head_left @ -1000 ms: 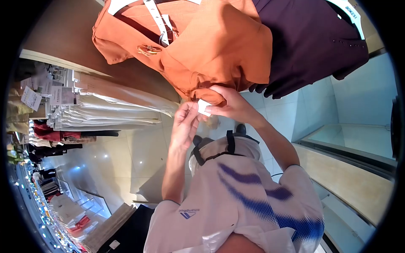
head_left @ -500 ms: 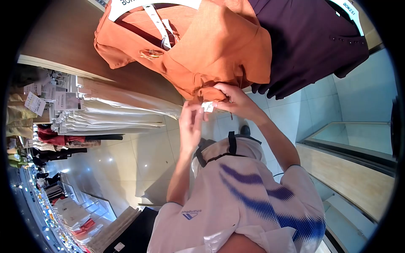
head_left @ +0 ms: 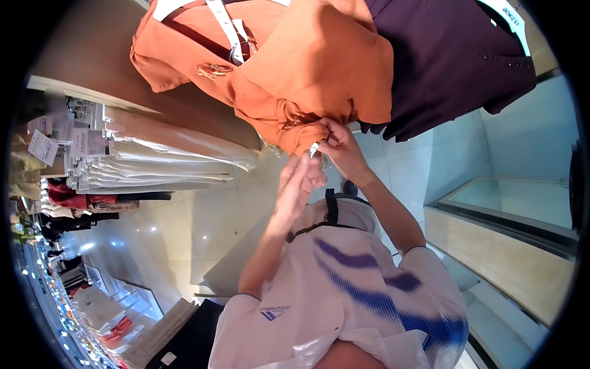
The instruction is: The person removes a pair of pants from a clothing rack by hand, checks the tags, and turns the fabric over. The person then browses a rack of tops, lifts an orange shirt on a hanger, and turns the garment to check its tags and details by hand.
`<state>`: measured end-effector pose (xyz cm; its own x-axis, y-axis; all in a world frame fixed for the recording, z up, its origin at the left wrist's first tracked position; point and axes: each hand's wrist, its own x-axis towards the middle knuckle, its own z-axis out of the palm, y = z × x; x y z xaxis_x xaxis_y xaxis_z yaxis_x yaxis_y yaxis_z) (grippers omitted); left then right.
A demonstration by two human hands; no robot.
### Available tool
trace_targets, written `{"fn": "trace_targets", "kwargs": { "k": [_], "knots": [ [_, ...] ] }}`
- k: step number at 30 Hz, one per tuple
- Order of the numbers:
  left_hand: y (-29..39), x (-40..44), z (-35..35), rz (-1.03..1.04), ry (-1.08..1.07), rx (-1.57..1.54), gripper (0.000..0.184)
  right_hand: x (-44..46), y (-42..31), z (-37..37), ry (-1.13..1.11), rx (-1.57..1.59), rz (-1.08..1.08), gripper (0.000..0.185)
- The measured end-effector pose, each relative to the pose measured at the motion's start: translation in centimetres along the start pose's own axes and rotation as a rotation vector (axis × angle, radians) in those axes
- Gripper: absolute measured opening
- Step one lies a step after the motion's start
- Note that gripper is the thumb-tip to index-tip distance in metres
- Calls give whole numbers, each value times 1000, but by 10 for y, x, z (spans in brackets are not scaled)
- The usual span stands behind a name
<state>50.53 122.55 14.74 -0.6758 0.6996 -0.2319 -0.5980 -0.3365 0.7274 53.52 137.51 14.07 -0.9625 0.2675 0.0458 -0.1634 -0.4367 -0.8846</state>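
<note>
An orange garment (head_left: 319,67) with a wrapped V neckline and a gold-coloured ornament hangs on a white hanger (head_left: 175,7) in front of me. My right hand (head_left: 345,154) is closed, pinching its gathered lower cloth by a small white label (head_left: 314,149). From below left, my left hand (head_left: 300,181) meets the label's lower end, fingers curled and thumb pointing up; the cloth partly hides its fingertips. A white measuring-tape-like strip (head_left: 226,24) hangs inside the garment's neckline.
A dark purple garment (head_left: 448,55) hangs to the right on another hanger. On the left, a rack holds cream trousers (head_left: 166,144) and paper tags (head_left: 43,146). A glass-fronted ledge (head_left: 504,197) runs along the right. Pale floor tiles (head_left: 203,227) lie below.
The label has turned and now looks narrower between my fingers. My left hand has shifted slightly right and down, closer to my right hand. The orange cloth is bunched more.
</note>
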Motion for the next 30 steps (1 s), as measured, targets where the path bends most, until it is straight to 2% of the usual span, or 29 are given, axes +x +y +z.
{"fn": "trace_targets", "kwargs": {
  "k": [2, 4, 6, 12, 15, 17, 18, 19, 20, 22, 24, 25, 27, 28, 30],
  "knots": [
    [7, 3, 14, -63, -10, -206, 11, -3, -5, 5, 41, -3, 44, 23],
    [9, 5, 17, -50, 60, -199, 8, -3, -4, 9, 58, -3, 22, 23],
    [-1, 7, 5, 72, 54, -180, 6, -3, -1, 6, 74, -4, 3, 22],
    [6, 10, -6, 76, 65, -217, 9, -4, -5, 2, -4, -71, 22, 24],
    [10, 9, -17, -27, 133, 16, 17, 1, -18, -2, -24, -181, 73, 27],
    [19, 4, -14, 281, 208, 1227, 34, 8, -24, -11, -199, -339, 71, 31],
    [23, 7, -9, 274, 175, 1243, 34, 11, -29, -13, -168, -330, 59, 31],
    [26, 13, -3, 588, 160, 1340, 41, 15, -36, -14, -277, -488, 54, 31],
    [26, 17, -1, 676, 118, 1330, 42, 18, -40, -15, -391, -649, 53, 31],
    [26, 25, 4, 850, 29, 1309, 44, 20, -43, -16, -387, -674, 3, 30],
    [24, 35, -7, 365, -57, 961, 39, 20, -49, -17, -310, -639, 39, 28],
    [25, 34, -3, 294, -85, 816, 28, 19, -49, -17, -296, -640, 29, 28],
    [25, 40, -1, 250, -121, 792, 24, 12, -45, -12, -66, -862, -240, 29],
    [24, 42, 0, 207, -139, 761, 19, 6, -46, -9, -45, -857, -243, 29],
    [24, 43, 4, 159, -97, 661, 19, -4, -52, -1, 193, -1024, -454, 24]
  ]
}}
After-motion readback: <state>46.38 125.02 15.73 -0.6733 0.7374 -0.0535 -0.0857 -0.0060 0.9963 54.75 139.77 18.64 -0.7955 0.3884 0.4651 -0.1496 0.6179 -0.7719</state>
